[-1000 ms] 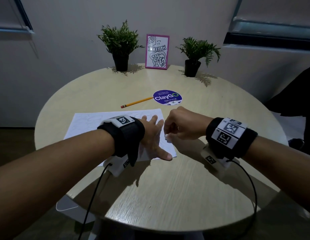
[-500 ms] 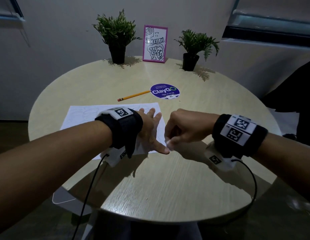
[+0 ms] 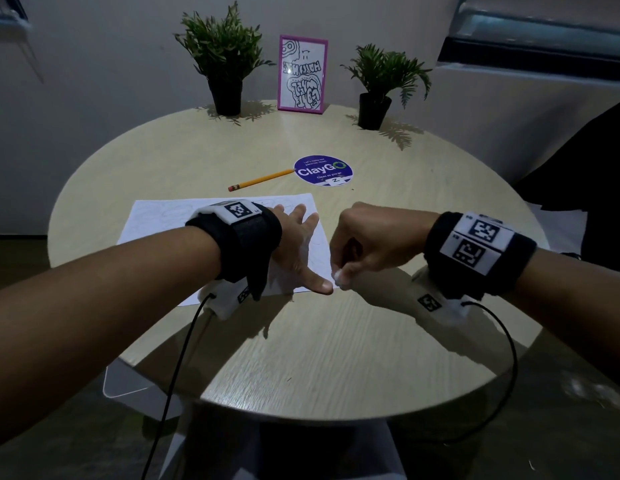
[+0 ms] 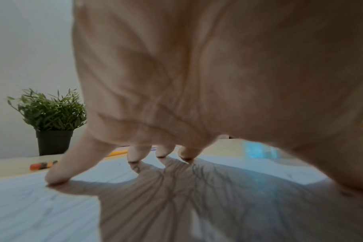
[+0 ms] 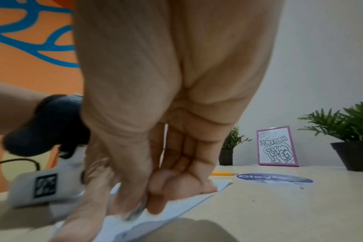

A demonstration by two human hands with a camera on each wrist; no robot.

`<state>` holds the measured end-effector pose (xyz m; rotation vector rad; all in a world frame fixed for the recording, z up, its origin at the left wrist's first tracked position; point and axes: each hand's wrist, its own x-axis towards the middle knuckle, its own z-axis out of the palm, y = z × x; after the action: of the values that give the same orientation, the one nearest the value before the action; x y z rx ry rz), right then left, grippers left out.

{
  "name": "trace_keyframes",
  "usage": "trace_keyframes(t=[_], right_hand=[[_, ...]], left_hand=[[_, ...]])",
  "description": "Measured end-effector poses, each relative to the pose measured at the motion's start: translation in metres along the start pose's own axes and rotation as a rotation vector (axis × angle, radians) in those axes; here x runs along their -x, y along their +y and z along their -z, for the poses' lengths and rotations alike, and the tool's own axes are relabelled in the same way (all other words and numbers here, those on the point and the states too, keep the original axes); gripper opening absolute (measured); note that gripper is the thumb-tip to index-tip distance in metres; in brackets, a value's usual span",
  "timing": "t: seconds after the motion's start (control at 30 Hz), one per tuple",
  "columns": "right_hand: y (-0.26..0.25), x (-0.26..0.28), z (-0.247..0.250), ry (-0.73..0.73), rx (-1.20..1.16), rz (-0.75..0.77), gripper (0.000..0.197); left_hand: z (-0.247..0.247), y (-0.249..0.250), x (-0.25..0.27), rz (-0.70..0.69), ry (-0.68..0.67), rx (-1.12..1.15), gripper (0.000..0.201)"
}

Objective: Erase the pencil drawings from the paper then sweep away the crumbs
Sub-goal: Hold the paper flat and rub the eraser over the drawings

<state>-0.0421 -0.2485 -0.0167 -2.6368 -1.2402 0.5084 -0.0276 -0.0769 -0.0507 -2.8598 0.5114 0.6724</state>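
Note:
A white paper with faint pencil lines lies on the round table. My left hand presses flat on its right half, fingers spread and thumb out toward the near right corner. In the left wrist view the left hand's fingertips rest on the paper. My right hand pinches a small white eraser at that corner, just beside the left thumb tip. The right wrist view shows the eraser held between thumb and fingers and touching the paper.
A yellow pencil lies beyond the paper, next to a round purple ClayGo sticker. Two potted plants and a pink picture frame stand at the far edge. Cables hang from both wrists.
My right hand with the eraser has slid down the paper's right edge to the near corner, beside the left thumb. The left hand stays pressed on the paper.

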Motion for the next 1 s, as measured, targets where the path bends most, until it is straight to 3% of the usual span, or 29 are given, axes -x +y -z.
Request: trace_keyframes(t=[0.13,0.37,0.5,0.57,0.67,0.8,0.93,1.0], right_hand=[[0.004,-0.016,-0.001,0.147,0.028,-0.014,0.008],[-0.001,0.010,-0.003,-0.051,-0.076,-0.025,0.007],[0.009,-0.009,0.003,0.170,-0.013,-0.045,0.010],[0.011,-0.016,0.000,0.204,0.010,-0.069,0.009],[0.004,-0.006,-0.007,0.135,-0.008,-0.040,0.006],[-0.009,0.010,-0.003,-0.090,-0.072,-0.011,0.005],[0.010,-0.017,0.012,0.193,0.076,-0.055,0.008],[0.018,-0.032,0.017,0.259,0.110,-0.117,0.011]], left_hand=[[-0.006,0.000,0.002,-0.020,0.055,0.004,0.138],[0.005,-0.001,0.002,0.006,-0.060,-0.005,0.141],[0.007,-0.001,0.004,-0.003,-0.056,-0.009,0.139],[0.007,0.000,0.005,-0.003,-0.058,0.001,0.139],[0.007,0.001,0.004,0.003,-0.061,-0.012,0.139],[0.007,0.001,0.004,0.005,-0.069,-0.014,0.140],[0.006,-0.001,0.002,-0.006,-0.057,-0.018,0.141],[0.006,-0.002,0.003,-0.007,-0.058,-0.017,0.140]])
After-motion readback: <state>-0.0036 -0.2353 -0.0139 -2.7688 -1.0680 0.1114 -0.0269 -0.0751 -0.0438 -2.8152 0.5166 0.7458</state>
